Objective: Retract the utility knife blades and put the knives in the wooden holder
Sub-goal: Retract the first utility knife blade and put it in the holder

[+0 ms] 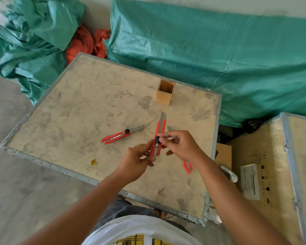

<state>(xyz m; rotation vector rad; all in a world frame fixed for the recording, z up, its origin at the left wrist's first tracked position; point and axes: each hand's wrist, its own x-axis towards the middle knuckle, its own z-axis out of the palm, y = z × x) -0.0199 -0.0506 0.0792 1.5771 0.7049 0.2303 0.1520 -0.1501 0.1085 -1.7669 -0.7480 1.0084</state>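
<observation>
I hold a red utility knife (159, 132) above the board, blade out and pointing away from me. My left hand (137, 160) grips its lower handle. My right hand (181, 145) pinches the black knob on the knife's slider. A second red knife (119, 136) lies on the board to the left with its blade extended. A third red knife (187, 167) lies mostly hidden under my right hand; its blade tip (169, 128) shows beyond my fingers. The open wooden holder (165, 92) stands upright at the far side, with no knife visible in it.
The work surface is a dusty board with a metal rim (60, 169). A small gold scrap (93, 162) lies near its front edge. Green tarp (219, 59) covers things behind. A wooden crate (272, 174) with a paper label stands at the right.
</observation>
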